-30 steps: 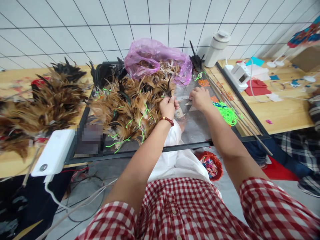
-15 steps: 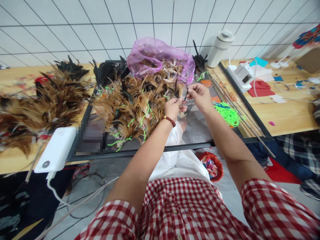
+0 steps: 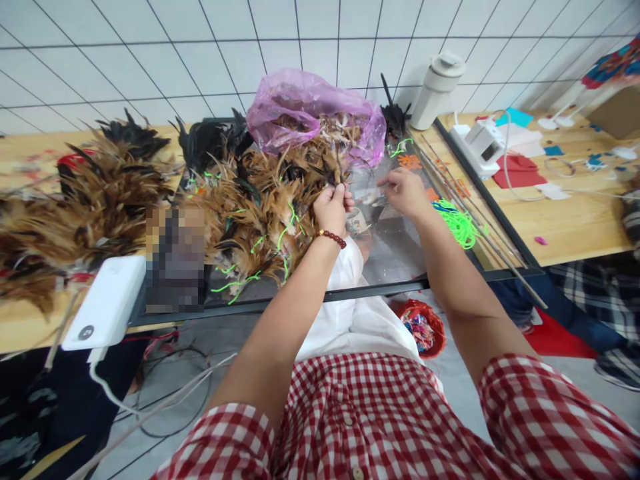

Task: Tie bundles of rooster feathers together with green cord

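Brown and black feathers (image 3: 265,200) with bright green ties cover the left half of a dark-framed tray (image 3: 380,287). My left hand (image 3: 332,208), with a red bead bracelet at the wrist, pinches a small feather bunch (image 3: 337,172) at the edge of the pile. To its right, my right hand (image 3: 403,191) hovers over the glassy part of the tray, fingertips pressed together; whatever they hold is too small to make out. Behind the hands lies a pink plastic bag (image 3: 310,110) with more feathers in it.
Green cords (image 3: 456,225) and thin sticks (image 3: 465,193) lie right of my right hand. A white bottle (image 3: 437,90) and a power strip (image 3: 480,147) stand behind. More feathers (image 3: 90,213) and a white power bank (image 3: 105,303) are at left, a red basket (image 3: 435,327) below.
My hands have moved apart. My left hand has shifted left with the feather bunch, and my right hand is no longer near that bunch. The camera view has shifted slightly.
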Available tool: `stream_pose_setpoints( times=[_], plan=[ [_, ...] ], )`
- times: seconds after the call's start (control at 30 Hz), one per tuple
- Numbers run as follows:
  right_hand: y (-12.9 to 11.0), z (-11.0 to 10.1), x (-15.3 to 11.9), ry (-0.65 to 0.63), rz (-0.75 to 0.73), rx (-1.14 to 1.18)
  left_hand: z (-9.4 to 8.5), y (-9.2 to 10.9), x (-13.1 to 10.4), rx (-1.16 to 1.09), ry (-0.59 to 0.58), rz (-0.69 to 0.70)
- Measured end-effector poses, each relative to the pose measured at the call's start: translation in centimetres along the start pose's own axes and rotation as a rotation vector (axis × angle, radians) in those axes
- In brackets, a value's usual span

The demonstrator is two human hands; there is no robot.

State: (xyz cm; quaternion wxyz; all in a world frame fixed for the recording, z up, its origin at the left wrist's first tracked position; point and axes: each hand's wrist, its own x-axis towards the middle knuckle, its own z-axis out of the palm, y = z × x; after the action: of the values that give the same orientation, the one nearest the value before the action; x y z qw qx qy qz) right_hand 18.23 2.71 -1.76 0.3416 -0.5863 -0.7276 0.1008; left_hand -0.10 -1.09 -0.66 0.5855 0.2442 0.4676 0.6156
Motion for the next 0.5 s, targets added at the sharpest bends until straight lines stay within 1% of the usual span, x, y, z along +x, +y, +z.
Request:
stream_pose_setpoints(
  times=[0.07,0.13,0.23,0.3,0.37,0.4,0.43,0.5],
  plan=[
    [-0.4,0.4,-0.2,-0.032,-0.068,-0.146,0.0,-0.1,0.1,0.017,0.007,0.006],
    [-1.3,1.0,-0.4,-0.093,-0.130,-0.225,0.1,-0.2,0.1,0.034,0.005,0.008],
    [-2.4,1.8,-0.3,-0.197,-0.200,-0.279,0.1,-0.4,0.0,0.046,0.002,0.005],
    [-2.8,2.2,-0.2,-0.245,-0.210,-0.270,0.1,-0.4,0.0,0.049,0.007,0.002],
    [-2.8,2.3,0.1,-0.228,-0.171,-0.196,0.1,-0.4,0.0,0.056,0.012,-0.001],
    [-2.8,2.3,0.3,-0.179,-0.129,-0.113,0.1,-0.4,0.0,0.060,0.012,-0.002],
    [-2.7,2.1,0.4,-0.108,-0.070,0.010,0.1,-0.4,0.0,0.063,0.011,-0.003],
    [-2.7,1.6,0.6,0.025,0.083,0.350,0.1,-0.4,0.0,0.064,0.008,-0.001]
  ],
)
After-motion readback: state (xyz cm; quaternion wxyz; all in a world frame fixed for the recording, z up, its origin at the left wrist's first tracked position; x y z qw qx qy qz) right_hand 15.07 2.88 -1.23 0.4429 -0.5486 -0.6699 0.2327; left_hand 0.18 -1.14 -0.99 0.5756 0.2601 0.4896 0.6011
